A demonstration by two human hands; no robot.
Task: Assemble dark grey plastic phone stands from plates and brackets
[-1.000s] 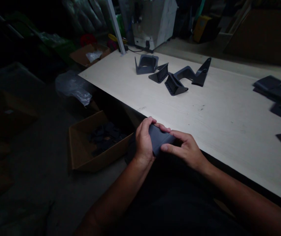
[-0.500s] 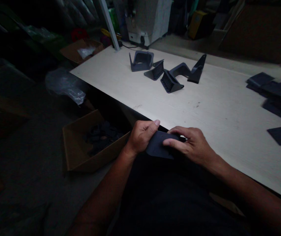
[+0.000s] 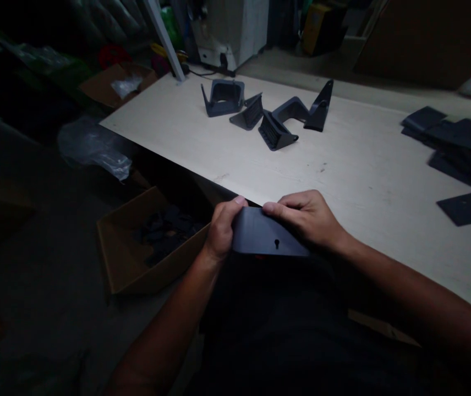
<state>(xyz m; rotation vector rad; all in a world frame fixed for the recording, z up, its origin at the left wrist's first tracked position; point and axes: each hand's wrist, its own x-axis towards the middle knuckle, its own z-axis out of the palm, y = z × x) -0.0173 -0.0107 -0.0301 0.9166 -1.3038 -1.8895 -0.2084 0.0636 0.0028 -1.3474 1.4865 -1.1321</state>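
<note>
A long pale counter [image 3: 343,181] runs across the view, and a cardboard box [image 3: 124,258] sits on the floor beside its near edge, holding a heap of dark pieces [image 3: 165,234]. A clear plastic bag [image 3: 93,157] lies just past the box, off the counter's end. Farther along the counter stands a cluster of dark brackets [image 3: 274,132], some touching, and flat dark plates [image 3: 464,209] lie near the right side.

Just off the counter's near edge, above the person's lap, a dark bracket [image 3: 266,234] is held tilted, its broad face up and showing a keyhole slot [image 3: 277,243]. The left hand [image 3: 221,231] has a firm, narrow grip on the bracket's left end. The right hand [image 3: 305,217] holds the right end, its fingers [image 3: 285,208] curled over the top edge.
</note>
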